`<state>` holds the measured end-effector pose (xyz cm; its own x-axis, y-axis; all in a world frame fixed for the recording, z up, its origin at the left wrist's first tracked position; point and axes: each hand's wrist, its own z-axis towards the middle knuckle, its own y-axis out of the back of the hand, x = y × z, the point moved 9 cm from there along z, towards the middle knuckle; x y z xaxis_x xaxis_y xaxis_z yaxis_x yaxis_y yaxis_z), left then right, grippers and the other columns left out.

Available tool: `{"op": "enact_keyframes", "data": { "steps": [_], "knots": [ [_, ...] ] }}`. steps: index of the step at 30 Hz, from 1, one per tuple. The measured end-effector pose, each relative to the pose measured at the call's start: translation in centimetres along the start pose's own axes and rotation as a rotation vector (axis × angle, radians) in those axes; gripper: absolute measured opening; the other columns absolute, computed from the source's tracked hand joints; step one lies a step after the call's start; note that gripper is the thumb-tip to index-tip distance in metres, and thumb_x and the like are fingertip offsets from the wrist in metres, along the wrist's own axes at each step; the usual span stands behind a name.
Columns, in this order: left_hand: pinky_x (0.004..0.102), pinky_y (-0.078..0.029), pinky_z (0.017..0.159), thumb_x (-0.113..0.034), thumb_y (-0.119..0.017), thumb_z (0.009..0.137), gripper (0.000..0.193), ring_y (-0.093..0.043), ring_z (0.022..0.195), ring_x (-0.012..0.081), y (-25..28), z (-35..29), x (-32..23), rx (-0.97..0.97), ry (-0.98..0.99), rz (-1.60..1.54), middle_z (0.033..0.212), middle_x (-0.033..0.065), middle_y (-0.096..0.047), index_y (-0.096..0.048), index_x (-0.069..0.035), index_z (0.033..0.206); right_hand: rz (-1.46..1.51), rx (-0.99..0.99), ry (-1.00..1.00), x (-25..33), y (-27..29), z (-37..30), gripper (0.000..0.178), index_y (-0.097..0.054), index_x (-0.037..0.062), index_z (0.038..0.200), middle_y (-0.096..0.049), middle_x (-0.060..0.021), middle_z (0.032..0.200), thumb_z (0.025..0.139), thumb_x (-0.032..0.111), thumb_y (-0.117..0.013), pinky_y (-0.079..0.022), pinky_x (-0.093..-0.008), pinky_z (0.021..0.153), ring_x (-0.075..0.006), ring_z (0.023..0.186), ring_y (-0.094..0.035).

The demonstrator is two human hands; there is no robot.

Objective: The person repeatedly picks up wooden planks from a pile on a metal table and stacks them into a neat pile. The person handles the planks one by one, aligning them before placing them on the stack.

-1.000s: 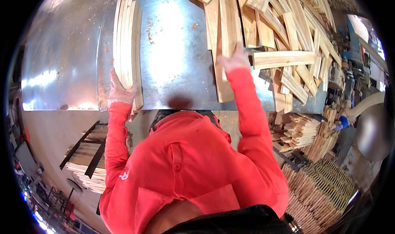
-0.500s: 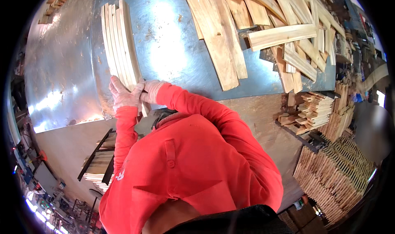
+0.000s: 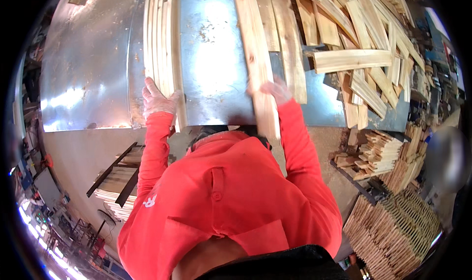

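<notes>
My left hand (image 3: pixel 158 99), in a thin pale glove, grips the near end of a row of several narrow wooden strips (image 3: pixel 161 44). Fingers lie along the row's left side, and the thumb is at its right. Gloved too and slightly blurred, my right hand (image 3: pixel 275 89) is closed across a long wooden board (image 3: pixel 254 48). That board's near end projects past the table edge toward me. Beside it, to the right, other flat boards (image 3: pixel 290 48) lie on the metal table.
The shiny metal table (image 3: pixel 88 83) carries a loose heap of boards (image 3: pixel 364 29) at the far right. Off its near right side stand stacked wood pieces (image 3: pixel 378 152) and a large slatted stack (image 3: pixel 393 231). More stacked boards (image 3: pixel 115 186) rest on a black frame at lower left.
My right hand has left the strips' near end, moved right and taken hold of a long board, which has shifted left and nearer. My left hand remains on the strips.
</notes>
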<state>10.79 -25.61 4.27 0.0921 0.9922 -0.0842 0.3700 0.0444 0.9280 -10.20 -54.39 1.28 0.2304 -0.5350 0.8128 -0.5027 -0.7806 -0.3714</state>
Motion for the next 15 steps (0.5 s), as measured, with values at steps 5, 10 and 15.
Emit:
{"op": "enact_keyframes", "data": {
  "steps": [5, 10, 15],
  "knots": [
    [0.0488, -0.035, 0.107, -0.056, -0.069, 0.074, 0.109, -0.034, 0.136, 0.0393, 0.0, -0.6, 0.1, 0.001, -0.018, -0.035, 0.151, 0.0252, -0.025, -0.01, -0.009, 0.153, 0.34, 0.259, 0.0, -5.6, -0.7, 1.3, 0.056, -0.048, -0.0036, 0.131, -0.064, -0.0183, 0.112, 0.079, 0.011, -0.064, -0.053, -0.0402, 0.087, -0.0292, 0.099, -0.065],
    [0.0502, -0.028, 0.111, -0.064, -0.066, 0.075, 0.111, -0.026, 0.14, 0.0423, -0.1, -0.3, -0.2, -0.091, -0.096, -0.028, 0.153, 0.0281, -0.018, -0.01, -0.008, 0.153, -0.533, 0.177, -0.019, -7.8, -6.7, 7.2, 0.049, -0.047, -0.0011, 0.13, -0.065, -0.0222, 0.108, 0.088, 0.021, -0.058, -0.05, -0.0393, 0.093, -0.0359, 0.095, -0.065],
    [0.0511, -0.022, 0.114, -0.066, -0.069, 0.07, 0.116, -0.017, 0.141, 0.0481, -1.7, -1.7, -1.3, -0.104, -0.211, -0.018, 0.153, 0.0316, -0.014, -0.013, -0.005, 0.152, -1.353, 0.415, -0.069, -6.8, -17.3, 8.2, 0.047, -0.052, -0.0038, 0.126, -0.061, -0.0293, 0.114, 0.093, 0.03, -0.047, -0.048, -0.0387, 0.095, -0.04, 0.106, -0.061]
  ]
}}
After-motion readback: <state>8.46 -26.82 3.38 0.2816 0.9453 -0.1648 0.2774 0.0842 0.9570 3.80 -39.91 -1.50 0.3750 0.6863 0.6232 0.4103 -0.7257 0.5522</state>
